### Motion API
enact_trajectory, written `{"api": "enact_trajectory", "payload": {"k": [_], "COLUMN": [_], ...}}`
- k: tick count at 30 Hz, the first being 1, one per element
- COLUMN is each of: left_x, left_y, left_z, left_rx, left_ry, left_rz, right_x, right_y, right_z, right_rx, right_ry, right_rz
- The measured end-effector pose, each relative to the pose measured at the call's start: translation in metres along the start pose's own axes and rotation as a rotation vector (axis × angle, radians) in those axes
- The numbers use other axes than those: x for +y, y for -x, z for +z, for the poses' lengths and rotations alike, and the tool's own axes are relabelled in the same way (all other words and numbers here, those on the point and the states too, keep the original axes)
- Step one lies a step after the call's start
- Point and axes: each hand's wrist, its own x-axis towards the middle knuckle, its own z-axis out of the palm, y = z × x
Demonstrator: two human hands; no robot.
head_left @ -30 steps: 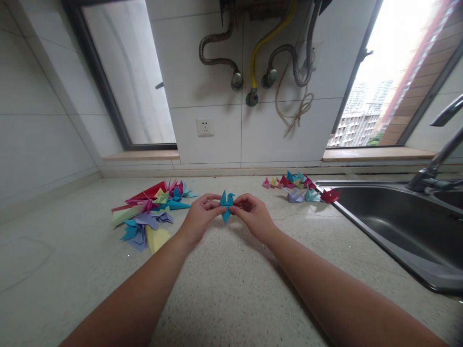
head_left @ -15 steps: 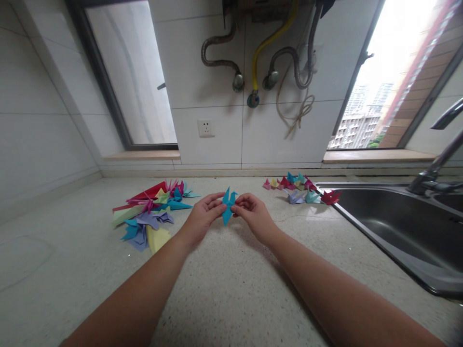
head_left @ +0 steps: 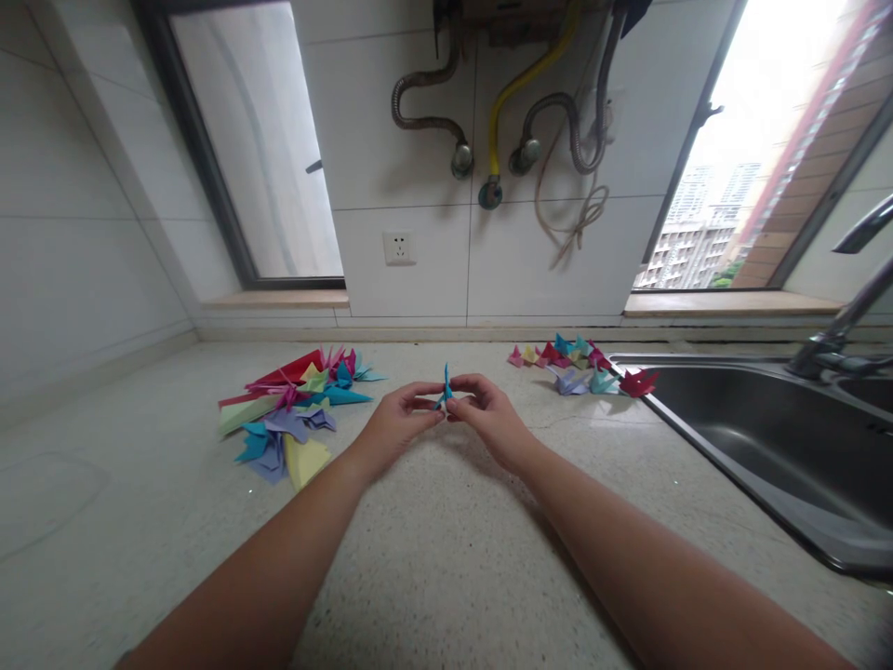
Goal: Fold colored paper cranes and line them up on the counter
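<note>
A small blue folded paper piece [head_left: 445, 391] is pinched between my left hand [head_left: 397, 423] and my right hand [head_left: 488, 414], just above the speckled countertop [head_left: 433, 558]. It is turned nearly edge-on, so only a thin sliver shows between my fingertips. Both hands have their fingers closed on it. A heap of coloured paper sheets and partly folded pieces [head_left: 289, 414] lies to the left of my left hand. A cluster of small folded paper figures [head_left: 579, 363] sits behind and to the right of my right hand.
A steel sink [head_left: 767, 447] takes up the right side, with a tap [head_left: 844, 316] above it. Behind the counter rise a tiled wall with a socket [head_left: 399, 247], hoses [head_left: 502, 130] and two windows.
The blue paper piece has been turned from broadside to almost edge-on between my fingers. My hands have stayed in about the same spot.
</note>
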Motion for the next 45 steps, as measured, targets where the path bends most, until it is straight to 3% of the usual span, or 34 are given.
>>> {"api": "enact_trajectory", "payload": {"k": [4, 8, 15, 20, 25, 28, 34, 39, 45], "left_x": [0.001, 0.002, 0.002, 0.003, 0.002, 0.001, -0.002, -0.003, 0.006], "left_y": [-0.003, -0.005, -0.005, -0.002, 0.002, 0.003, 0.0, -0.002, 0.0], "left_z": [-0.007, -0.012, -0.008, -0.001, 0.002, 0.004, 0.002, -0.002, 0.0], "left_rx": [0.032, 0.097, 0.206, 0.176, 0.08, 0.06, 0.124, 0.211, 0.233], "left_ry": [-0.164, -0.209, 0.103, 0.266, 0.292, 0.3, 0.222, 0.072, 0.163], "left_rz": [0.05, 0.046, -0.008, -0.111, -0.26, -0.281, -0.228, -0.11, 0.038], "right_x": [0.003, 0.001, 0.002, 0.008, 0.01, 0.009, 0.005, 0.001, -0.001], "right_y": [-0.002, -0.004, -0.004, -0.005, -0.005, -0.004, 0.0, -0.002, -0.005], "right_z": [-0.006, -0.01, -0.011, -0.01, -0.011, -0.01, -0.006, -0.011, -0.014], "right_rx": [0.007, -0.071, -0.144, -0.109, -0.028, -0.028, -0.045, 0.148, 0.276], "right_ry": [0.134, 0.153, 0.183, 0.264, 0.307, 0.336, 0.359, 0.491, 0.489], "right_rz": [-0.022, -0.024, -0.026, -0.095, -0.132, -0.134, -0.136, -0.264, -0.301]}}
